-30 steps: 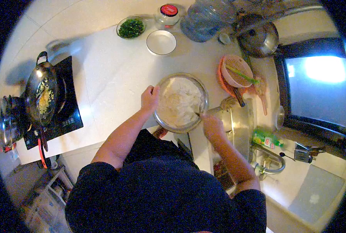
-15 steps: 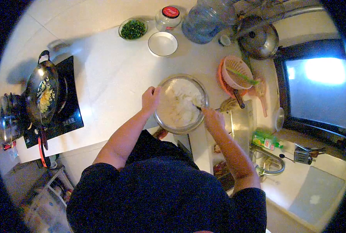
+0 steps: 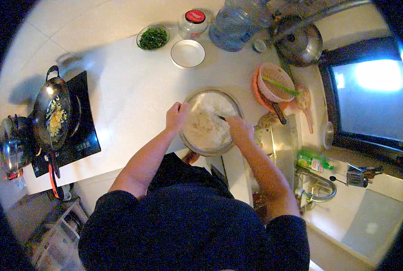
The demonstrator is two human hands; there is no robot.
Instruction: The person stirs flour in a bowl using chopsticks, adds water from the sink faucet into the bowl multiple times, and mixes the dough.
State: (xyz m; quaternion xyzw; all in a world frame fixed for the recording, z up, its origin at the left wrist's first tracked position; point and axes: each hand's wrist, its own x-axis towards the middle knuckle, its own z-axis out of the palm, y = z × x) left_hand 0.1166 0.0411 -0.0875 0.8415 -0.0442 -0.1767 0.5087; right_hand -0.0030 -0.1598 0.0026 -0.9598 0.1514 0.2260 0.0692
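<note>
On the counter's front edge rests a wide metal bowl [image 3: 190, 142] holding white, flour-like powder with wetter, beige clumps [image 3: 206, 124]. My left hand [image 3: 176, 116] is closed on the bowl's left rim, thumb on top. My right hand [image 3: 241, 131] reaches over the right side of the bowl, fingers wrapped around a thin dark utensil [image 3: 221, 118]. Its tip sits in the mixture, and most of it is hidden by the hand, so its kind is unclear.
Left, a wok [image 3: 52, 113] with chopped yellowish bits sits on a black cooktop [image 3: 89, 131]. Behind the bowl are a white dish [image 3: 188, 53], chopped greens [image 3: 153, 39] and a red-lidded jar [image 3: 193, 25]. Right are a pink basket [image 3: 273, 77], a knife handle [image 3: 279, 113] and a faucet [image 3: 332, 192].
My right hand has moved left and slightly up, carrying the utensil toward the bowl's middle. The mixture looks more spread out. My left hand keeps its hold on the rim.
</note>
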